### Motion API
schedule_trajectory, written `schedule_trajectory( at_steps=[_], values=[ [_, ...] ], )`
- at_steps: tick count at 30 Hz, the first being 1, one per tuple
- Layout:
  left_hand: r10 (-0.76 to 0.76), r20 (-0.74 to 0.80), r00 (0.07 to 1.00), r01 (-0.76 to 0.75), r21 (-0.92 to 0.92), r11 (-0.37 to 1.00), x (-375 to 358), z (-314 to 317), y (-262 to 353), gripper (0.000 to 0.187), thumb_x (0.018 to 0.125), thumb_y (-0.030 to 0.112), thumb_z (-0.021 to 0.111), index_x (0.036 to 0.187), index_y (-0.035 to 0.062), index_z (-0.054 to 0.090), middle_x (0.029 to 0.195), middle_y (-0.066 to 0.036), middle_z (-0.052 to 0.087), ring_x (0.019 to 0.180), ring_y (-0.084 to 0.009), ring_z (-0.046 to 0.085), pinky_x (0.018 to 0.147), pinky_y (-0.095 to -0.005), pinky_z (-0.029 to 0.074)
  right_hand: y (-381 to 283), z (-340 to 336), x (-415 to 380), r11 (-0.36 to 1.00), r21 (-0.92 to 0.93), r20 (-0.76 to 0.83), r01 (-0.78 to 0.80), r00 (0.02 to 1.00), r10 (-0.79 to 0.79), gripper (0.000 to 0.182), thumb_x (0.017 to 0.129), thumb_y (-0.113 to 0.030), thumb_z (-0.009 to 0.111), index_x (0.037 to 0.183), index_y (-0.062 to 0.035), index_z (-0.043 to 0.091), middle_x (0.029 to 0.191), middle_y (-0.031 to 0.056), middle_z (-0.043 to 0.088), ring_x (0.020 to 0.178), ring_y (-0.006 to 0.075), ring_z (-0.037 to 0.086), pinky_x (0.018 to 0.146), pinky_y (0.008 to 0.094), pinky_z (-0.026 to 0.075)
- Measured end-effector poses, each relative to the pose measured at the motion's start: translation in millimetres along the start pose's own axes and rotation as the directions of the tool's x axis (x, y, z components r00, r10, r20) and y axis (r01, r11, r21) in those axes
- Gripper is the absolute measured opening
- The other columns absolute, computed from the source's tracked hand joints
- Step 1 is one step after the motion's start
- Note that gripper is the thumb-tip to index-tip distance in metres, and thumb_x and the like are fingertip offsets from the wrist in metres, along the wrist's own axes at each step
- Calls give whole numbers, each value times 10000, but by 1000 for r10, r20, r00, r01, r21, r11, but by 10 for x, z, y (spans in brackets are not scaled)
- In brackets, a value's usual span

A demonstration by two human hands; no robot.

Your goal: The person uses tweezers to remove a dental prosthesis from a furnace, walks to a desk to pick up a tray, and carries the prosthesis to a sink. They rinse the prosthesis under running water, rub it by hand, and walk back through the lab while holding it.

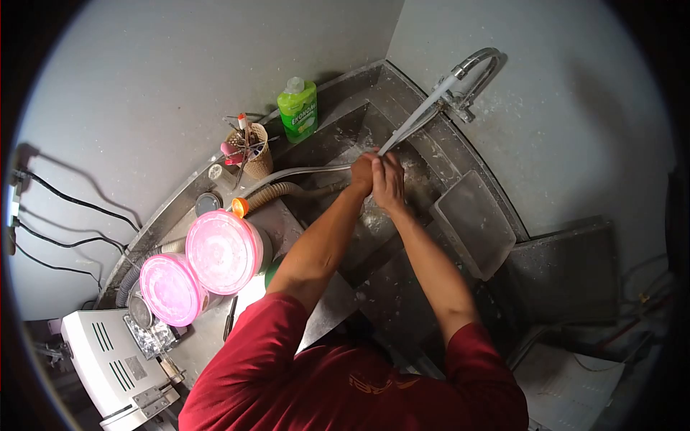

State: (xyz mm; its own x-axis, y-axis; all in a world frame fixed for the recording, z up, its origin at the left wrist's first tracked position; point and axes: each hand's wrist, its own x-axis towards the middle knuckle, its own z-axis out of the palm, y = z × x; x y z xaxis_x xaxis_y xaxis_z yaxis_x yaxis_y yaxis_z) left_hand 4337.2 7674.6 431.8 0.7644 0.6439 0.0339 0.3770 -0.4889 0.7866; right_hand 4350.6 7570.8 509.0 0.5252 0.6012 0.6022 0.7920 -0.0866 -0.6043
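Grey walls [215,57], specked with pale marks, meet above a metal sink [483,161] whose surfaces are wet-looking and streaked with residue. From the curved spout of the tap [494,53], a pale hose [415,118] slants down over the basin to the person's two hands.

The left hand [364,172] and right hand [389,182] are pressed together at the hose's lower end, side by side, fingers bent inward; the fingertips are hidden, so I cannot tell whether they pinch the hose or only meet beside it. A thin grey tube [305,171] also reaches them from the left, above a ribbed drain hose [272,194].

The pale hose looks light and flexible, with enough spring to resist a tight bend, and its smooth skin would likely turn slippery when wet. The best hold is probably a short way back from the free end, fingers wrapped right round without squashing it. Pulling hard would load the joint at the spout, so some slack is wise.

Around the basin are a green bottle [297,113], upright on the ledge, a woven basket [259,161] of small tools, two pink-lidded tubs [224,251] and, on the right, a tilted grey bin [474,219].
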Motion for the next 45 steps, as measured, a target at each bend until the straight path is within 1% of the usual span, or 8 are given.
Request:
schedule_trajectory(
  at_steps=[2, 6, 11, 20, 27, 33, 37, 45],
  values=[
    [-352, 70, 933, 359, -169, 918, -133, -254, 244, 394, 718, 354, 748, 781, -35, 723, 770, -224, 705, 778, -280, 728, 721, -370, 561, 186, 189, -136, 948, -32, -164, -317, 937, 308, 379, 994, -295, 454, 1042, 1, 687, 1017, 198, 676, 985, 400, 599, 940, 459, 425],
    [-161, 333, 929, 337, -584, 738, -365, -617, 300, 145, 780, 77, 749, 839, -55, 739, 789, -155, 732, 693, -180, 712, 653, -296, 578, 158, 83, -333, 775, 290, 19, -562, 813, 583, 286, 1015, -203, 508, 1085, 26, 663, 976, 149, 696, 901, 295, 662, 832, 386, 516],
    [184, 383, 905, 89, -595, 799, -421, -1019, 136, 104, 801, -25, 774, 892, -37, 724, 841, -97, 730, 737, -129, 676, 684, -259, 557, -20, -258, -376, 454, 561, 399, -692, 706, 584, 220, 981, -76, 601, 1148, 60, 647, 1045, 141, 688, 938, 179, 672, 852, 305, 552],
    [365, 294, 884, -92, -654, 751, -487, -1117, 188, 304, 702, -19, 869, 862, 11, 612, 828, -49, 695, 787, -98, 653, 713, -260, 556, -252, -496, -390, 901, 353, 184, -253, 963, 198, 231, 856, 52, 685, 1078, -1, 717, 978, 110, 716, 923, 187, 687, 798, 291, 532],
    [102, 396, 913, 244, -729, 640, -434, -1048, 177, 239, 779, -43, 801, 928, 3, 620, 918, -77, 696, 868, -135, 675, 745, -282, 579, -158, -279, -369, 901, 321, 126, -291, 956, 263, 203, 852, 13, 715, 1054, 27, 705, 896, 123, 708, 811, 198, 692, 745, 314, 536],
    [-71, 99, 993, 106, -421, 901, -313, -763, 225, 371, 868, 175, 744, 1129, -63, 629, 1072, -183, 688, 1000, -236, 682, 825, -368, 555, 217, 296, -227, 348, 675, 158, -651, 588, 793, 189, 847, 72, 673, 1031, 38, 652, 857, 64, 647, 740, 142, 624, 691, 258, 523],
    [102, -71, 992, -118, -289, 950, -324, -431, 323, 566, 924, 339, 612, 1281, -94, 542, 1319, -309, 544, 1297, -435, 462, 1088, -477, 356, 1013, 860, -153, -260, 877, 405, -405, 328, 854, 284, 852, -22, 702, 1120, 24, 619, 1010, 79, 659, 869, 165, 632, 862, 315, 514],
    [452, 192, 871, -453, -38, 891, -1006, -850, 1383, 574, 911, 560, 499, 1123, 79, 729, 1251, -237, 563, 1257, -432, 463, 1090, -673, 207, 1316, 1205, 277, -223, 813, 488, -537, 422, 764, 208, 877, -86, 692, 1050, 12, 631, 943, 82, 667, 838, 183, 639, 818, 313, 525]
  ],
)
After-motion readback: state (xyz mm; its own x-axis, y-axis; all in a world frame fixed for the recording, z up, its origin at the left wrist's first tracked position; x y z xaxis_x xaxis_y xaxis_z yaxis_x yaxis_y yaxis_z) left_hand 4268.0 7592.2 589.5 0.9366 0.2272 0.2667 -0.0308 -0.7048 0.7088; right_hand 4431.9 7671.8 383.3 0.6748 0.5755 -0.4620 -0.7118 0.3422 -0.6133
